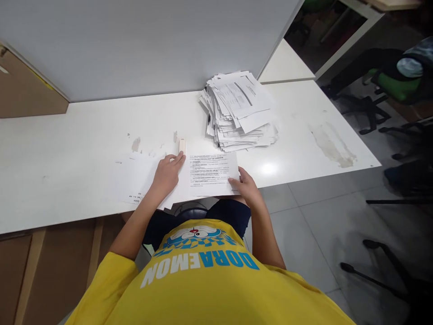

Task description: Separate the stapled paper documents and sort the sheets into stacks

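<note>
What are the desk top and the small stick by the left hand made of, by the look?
Desk top: probably white laminate board, semi-gloss; it shows a glare spot and chipped, worn patches. Small stick by the left hand: pale cream, matte, possibly plastic; too small to be sure.

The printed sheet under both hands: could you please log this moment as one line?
left hand: flat on printed sheet | right hand: pinching sheet's right edge | glue stick: beside left fingertips | paper stack: behind, untouched
</note>
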Action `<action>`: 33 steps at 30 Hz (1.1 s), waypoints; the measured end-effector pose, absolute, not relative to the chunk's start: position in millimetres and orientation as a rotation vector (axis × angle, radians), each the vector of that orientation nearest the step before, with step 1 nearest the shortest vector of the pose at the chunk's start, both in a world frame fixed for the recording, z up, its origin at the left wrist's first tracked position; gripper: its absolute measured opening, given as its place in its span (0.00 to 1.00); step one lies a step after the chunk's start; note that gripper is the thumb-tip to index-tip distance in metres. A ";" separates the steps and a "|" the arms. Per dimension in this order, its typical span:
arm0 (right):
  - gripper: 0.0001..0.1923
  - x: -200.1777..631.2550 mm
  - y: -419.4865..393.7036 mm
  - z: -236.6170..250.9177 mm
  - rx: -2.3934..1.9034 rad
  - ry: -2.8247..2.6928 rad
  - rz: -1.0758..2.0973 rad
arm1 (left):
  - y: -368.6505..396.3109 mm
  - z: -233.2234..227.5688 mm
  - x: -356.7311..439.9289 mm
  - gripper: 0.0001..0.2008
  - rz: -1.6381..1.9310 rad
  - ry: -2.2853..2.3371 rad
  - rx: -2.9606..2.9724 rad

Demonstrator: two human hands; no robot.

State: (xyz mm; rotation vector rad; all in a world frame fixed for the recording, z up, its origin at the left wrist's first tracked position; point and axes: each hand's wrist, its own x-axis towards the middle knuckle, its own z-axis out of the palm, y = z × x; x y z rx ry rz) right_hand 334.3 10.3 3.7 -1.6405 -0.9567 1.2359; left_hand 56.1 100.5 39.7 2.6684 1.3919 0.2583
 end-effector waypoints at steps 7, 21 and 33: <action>0.29 334.6 11.5 5.3 -1.594 -0.913 1.250 | 87.1 30.9 72.0 0.33 0.323 1.484 2.624; 0.24 351.9 8.2 9.9 -1.599 -0.952 1.260 | 75.7 35.5 43.2 0.26 0.830 1.539 2.591; 0.23 428.1 100.0 36.7 -1.240 -0.891 0.878 | 12.1 -16.6 -32.6 0.29 0.756 1.820 2.611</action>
